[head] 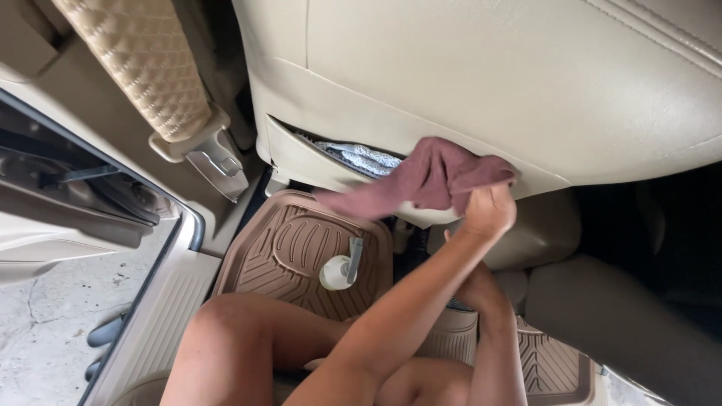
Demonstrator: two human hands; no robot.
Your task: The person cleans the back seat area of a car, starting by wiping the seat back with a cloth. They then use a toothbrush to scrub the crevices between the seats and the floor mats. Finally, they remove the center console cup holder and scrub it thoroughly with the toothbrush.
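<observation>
My left hand (489,210) grips maroon cloth (429,180), pressed on beige seat-back pocket (331,162). Right hand hidden behind left forearm. White spray bottle (340,269) lying on tan floor mat (278,248). Seat-belt buckle (218,162) upper left.

The seat back (489,83) walls off everything from ten to two o'clock. At seven, bare floor mat (289,248) leaves room to pass, blocked only by a white spray bottle (338,271) lying near its middle.

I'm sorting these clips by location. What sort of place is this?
The inside of a car, door open: a beige seat back with a pocket, a ribbed floor mat, a seat belt buckle.
</observation>
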